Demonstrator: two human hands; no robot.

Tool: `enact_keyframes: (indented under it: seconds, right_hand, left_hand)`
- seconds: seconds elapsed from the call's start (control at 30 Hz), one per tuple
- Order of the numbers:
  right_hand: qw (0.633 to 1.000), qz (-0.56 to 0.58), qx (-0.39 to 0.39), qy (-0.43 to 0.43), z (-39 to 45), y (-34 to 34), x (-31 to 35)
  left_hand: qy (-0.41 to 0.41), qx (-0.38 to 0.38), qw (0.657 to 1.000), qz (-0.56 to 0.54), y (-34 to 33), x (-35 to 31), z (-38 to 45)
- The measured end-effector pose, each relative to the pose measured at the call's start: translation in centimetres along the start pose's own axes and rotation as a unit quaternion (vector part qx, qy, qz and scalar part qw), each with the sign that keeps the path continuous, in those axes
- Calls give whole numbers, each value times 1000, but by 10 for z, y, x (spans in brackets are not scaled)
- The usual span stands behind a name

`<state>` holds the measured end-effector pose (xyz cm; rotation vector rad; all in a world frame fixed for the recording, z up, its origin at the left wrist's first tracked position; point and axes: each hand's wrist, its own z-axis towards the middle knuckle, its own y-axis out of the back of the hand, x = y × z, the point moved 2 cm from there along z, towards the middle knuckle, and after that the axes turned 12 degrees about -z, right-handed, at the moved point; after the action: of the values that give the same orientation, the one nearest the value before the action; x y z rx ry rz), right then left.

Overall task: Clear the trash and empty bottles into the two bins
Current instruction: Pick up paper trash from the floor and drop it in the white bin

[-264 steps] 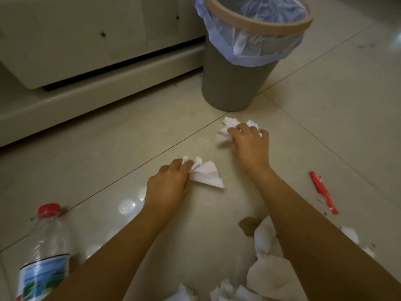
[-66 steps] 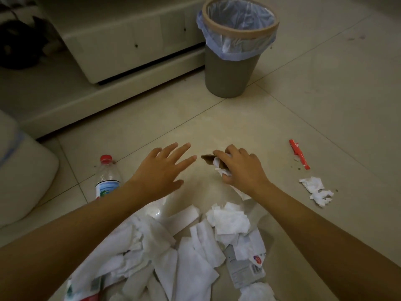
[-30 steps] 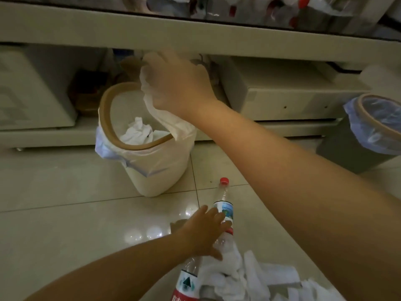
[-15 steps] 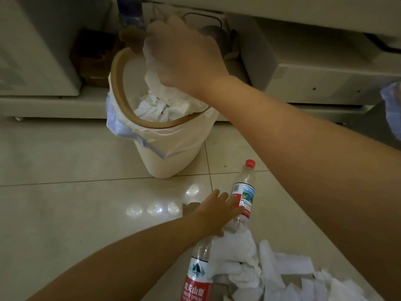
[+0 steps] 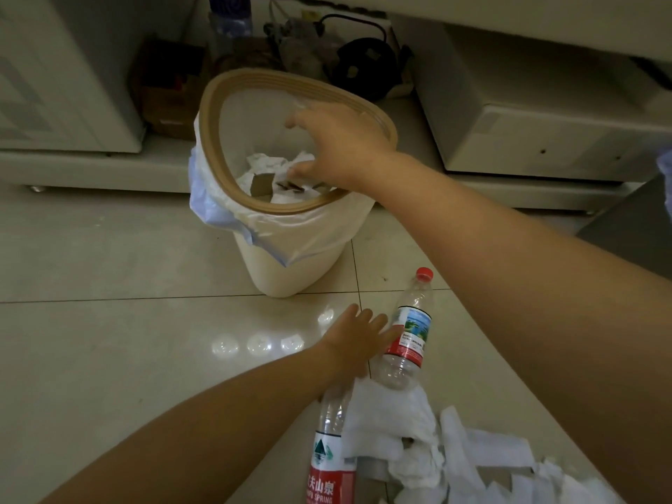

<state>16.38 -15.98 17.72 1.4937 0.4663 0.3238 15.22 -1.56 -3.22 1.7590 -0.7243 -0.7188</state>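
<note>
A cream bin (image 5: 291, 263) with a tan rim and a plastic liner stands on the tiled floor, holding crumpled white tissues and brown scraps (image 5: 271, 183). My right hand (image 5: 338, 140) hovers over its mouth with fingers spread and nothing in them. My left hand (image 5: 358, 340) lies low over the floor with straight fingers, touching a clear bottle with a red cap (image 5: 409, 336). A second bottle with a red label (image 5: 329, 449) lies below it, beside a heap of white tissues (image 5: 436, 441).
A low white cabinet (image 5: 545, 140) and shelf run behind the bin, with a cardboard box (image 5: 167, 89) and dark cables (image 5: 363, 67) underneath. The grey bin's edge (image 5: 667, 183) shows at the far right. Bare tiles stretch to the left.
My right hand has let go of the tissue and scraps, which now lie in the cream bin, and its fingers have spread. My left hand stays by the red-capped bottle.
</note>
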Motion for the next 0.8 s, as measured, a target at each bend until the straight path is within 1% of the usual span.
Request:
enact_keyframes:
  seconds: [0.07, 0.23, 0.47, 0.53, 0.67, 0.8]
  right_hand:
    - [1000, -17, -9, 6, -8, 1, -5]
    - [999, -17, -39, 6, -36, 1, -16]
    - [995, 20, -96, -24, -109, -10, -42]
    - [996, 13, -79, -26, -134, -24, -48]
    - [999, -21, -3, -36, -182, -60, -55]
    - [998, -20, 49, -38, -227, -91, -60]
  left_hand:
    - [7, -6, 1000, -2, 1, 0, 0]
    - [12, -14, 1000, -11, 7, -7, 2]
    - [17, 1, 1000, -17, 11, -20, 7]
    - [9, 3, 1000, -16, 15, -26, 5]
    - [-1, 12, 1000, -9, 16, -39, 0]
    - [0, 34, 999, -7, 4, -49, -5]
